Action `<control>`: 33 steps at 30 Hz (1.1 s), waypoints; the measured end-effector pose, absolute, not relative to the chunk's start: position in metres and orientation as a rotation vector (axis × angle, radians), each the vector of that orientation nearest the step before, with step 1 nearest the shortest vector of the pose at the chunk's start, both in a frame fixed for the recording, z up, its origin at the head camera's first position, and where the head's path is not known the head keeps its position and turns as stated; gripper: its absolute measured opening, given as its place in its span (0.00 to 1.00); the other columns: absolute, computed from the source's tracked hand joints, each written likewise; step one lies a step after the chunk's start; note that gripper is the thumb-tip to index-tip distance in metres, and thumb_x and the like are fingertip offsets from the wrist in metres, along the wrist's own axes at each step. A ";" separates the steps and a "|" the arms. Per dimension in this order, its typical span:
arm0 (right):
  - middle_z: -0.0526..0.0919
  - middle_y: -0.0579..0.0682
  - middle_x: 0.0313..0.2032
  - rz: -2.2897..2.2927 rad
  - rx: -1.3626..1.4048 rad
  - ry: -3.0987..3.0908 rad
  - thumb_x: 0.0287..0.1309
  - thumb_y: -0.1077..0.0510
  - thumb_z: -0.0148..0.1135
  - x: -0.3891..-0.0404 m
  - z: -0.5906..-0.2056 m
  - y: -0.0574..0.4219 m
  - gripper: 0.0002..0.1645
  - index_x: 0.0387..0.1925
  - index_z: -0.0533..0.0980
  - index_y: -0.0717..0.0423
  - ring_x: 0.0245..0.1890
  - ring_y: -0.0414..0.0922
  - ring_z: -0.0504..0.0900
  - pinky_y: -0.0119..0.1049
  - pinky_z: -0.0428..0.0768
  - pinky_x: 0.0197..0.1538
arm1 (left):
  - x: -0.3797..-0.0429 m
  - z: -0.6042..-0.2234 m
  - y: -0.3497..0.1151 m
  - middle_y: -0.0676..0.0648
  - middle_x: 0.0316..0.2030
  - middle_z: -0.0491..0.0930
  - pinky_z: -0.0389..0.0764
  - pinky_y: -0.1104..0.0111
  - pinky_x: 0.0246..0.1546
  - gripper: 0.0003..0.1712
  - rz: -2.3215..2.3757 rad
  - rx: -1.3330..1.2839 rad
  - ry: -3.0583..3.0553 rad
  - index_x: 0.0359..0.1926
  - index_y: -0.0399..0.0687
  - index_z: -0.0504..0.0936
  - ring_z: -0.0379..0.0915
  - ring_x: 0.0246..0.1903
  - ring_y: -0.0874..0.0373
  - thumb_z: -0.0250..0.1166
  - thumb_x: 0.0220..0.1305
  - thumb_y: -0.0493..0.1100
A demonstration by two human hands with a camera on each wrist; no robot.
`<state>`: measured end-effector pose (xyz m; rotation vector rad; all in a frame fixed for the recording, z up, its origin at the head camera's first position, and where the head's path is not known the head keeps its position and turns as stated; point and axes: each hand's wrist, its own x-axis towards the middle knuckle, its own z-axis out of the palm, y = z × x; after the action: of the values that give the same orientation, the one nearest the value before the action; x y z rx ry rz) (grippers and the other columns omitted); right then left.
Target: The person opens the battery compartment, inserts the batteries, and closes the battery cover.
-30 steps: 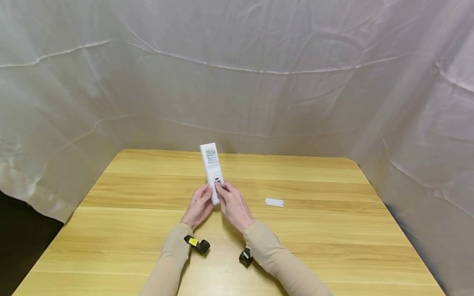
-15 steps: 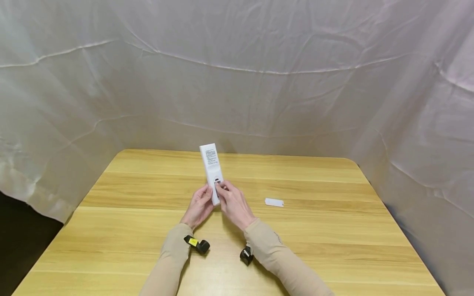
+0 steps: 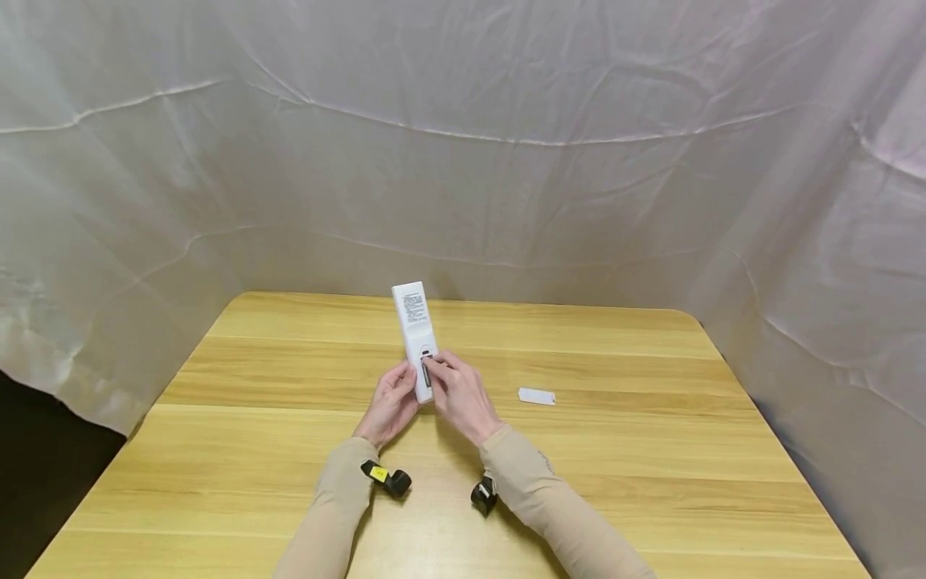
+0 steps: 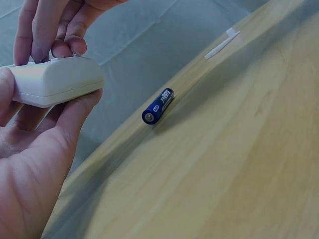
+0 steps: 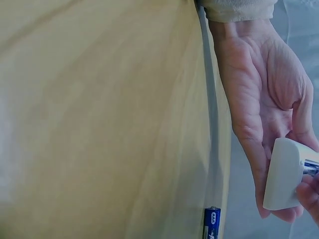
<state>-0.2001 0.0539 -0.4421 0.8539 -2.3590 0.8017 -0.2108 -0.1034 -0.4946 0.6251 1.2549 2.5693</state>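
Observation:
A white remote control [image 3: 415, 318] is held up over the table, its labelled back toward the head camera and its battery compartment uncovered. My left hand [image 3: 388, 410] grips its lower end, thumb along the side. At the compartment are the fingertips of my right hand [image 3: 463, 400]; whether they pinch or press is hidden. Part of a blue and silver battery [image 5: 311, 166] shows in the compartment in the right wrist view. A blue battery [image 4: 158, 106] lies on the table below the remote, hidden in the head view. To the right rests the white battery cover [image 3: 537, 396].
The wooden table [image 3: 637, 482] has rounded far corners. Pale grey fabric [image 3: 463, 201] hangs behind and at both sides. Black wrist cameras sit on the left wrist and right wrist.
My right fingertips have shifted slightly within the compartment area, and a dark strip of it shows more clearly beside them. The left hand and remote have barely moved.

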 end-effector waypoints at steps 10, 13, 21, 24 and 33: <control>0.84 0.54 0.41 0.764 0.883 -2.400 0.58 0.69 0.67 -0.198 -0.441 0.055 0.20 0.54 0.81 0.65 0.35 0.47 0.86 0.29 0.88 0.36 | -0.210 -0.493 -0.104 0.56 0.58 0.79 0.80 0.72 0.63 0.32 2.523 0.597 1.341 0.75 0.22 0.44 0.76 0.58 0.65 0.40 0.82 0.41; 0.83 0.54 0.41 0.741 0.886 -2.412 0.59 0.70 0.66 -0.198 -0.441 0.055 0.21 0.55 0.80 0.66 0.33 0.46 0.85 0.28 0.86 0.34 | -0.210 -0.493 -0.104 0.57 0.58 0.79 0.79 0.72 0.63 0.33 2.509 0.592 1.359 0.75 0.22 0.43 0.76 0.58 0.65 0.40 0.82 0.41; 0.83 0.54 0.42 0.736 0.868 -2.433 0.59 0.70 0.65 -0.197 -0.441 0.054 0.22 0.56 0.80 0.66 0.33 0.46 0.84 0.28 0.86 0.33 | -0.212 -0.495 -0.105 0.57 0.58 0.78 0.79 0.72 0.63 0.34 2.496 0.606 1.364 0.74 0.22 0.42 0.76 0.58 0.65 0.41 0.82 0.42; 0.83 0.54 0.43 0.748 0.858 -2.445 0.59 0.70 0.65 -0.195 -0.441 0.053 0.22 0.56 0.80 0.66 0.34 0.46 0.85 0.28 0.87 0.34 | -0.212 -0.495 -0.105 0.56 0.58 0.79 0.79 0.71 0.63 0.33 2.508 0.620 1.344 0.74 0.23 0.43 0.77 0.58 0.64 0.41 0.82 0.42; 0.84 0.57 0.48 0.900 0.829 -2.462 0.60 0.71 0.64 -0.194 -0.440 0.051 0.23 0.58 0.78 0.67 0.42 0.51 0.87 0.33 0.90 0.44 | -0.211 -0.494 -0.106 0.54 0.57 0.80 0.80 0.71 0.63 0.23 2.558 0.593 1.269 0.71 0.39 0.65 0.77 0.58 0.64 0.41 0.82 0.41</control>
<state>-0.1936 0.0506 -0.4404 0.8291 -2.4625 0.9005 -0.2111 -0.1059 -0.4936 0.5934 1.2687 2.5578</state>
